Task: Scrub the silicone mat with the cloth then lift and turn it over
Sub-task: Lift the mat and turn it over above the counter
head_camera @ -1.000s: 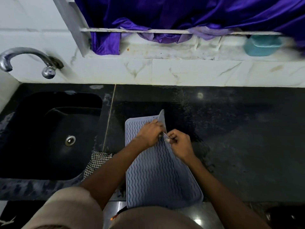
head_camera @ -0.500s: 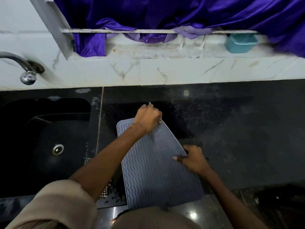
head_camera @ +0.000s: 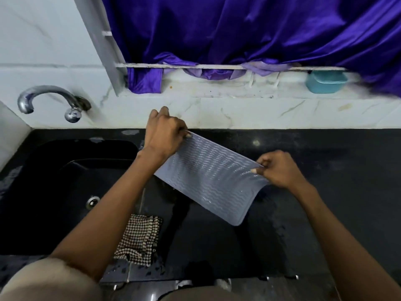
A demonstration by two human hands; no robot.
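Currently the silicone mat (head_camera: 211, 178) is off the black counter (head_camera: 325, 192), held up in the air between my two hands, just right of the sink (head_camera: 65, 181). My left hand (head_camera: 163, 134) pinches the far upper corner, fingers curled over the edge. My right hand (head_camera: 280, 170) pinches the near right edge between thumb and fingertips. The ribbed wavy face shows toward me.

Handling notes: the mat sags between the two grips and its free lower end droops toward the counter, so I judge it soft, floppy and light. Wet glints on the ribs suggest a slick surface; a loose pinch could slip. Best hold is at the edges or corners, two points well apart, as now; a single grip would let it fold on itself.

Checked cloth (head_camera: 138, 240) lies on the counter at the sink's edge, untouched by either hand. I judge the scrubbing done and the turn-over in hand.

Risk: the trailing end dragging across the wet counter during the flip.
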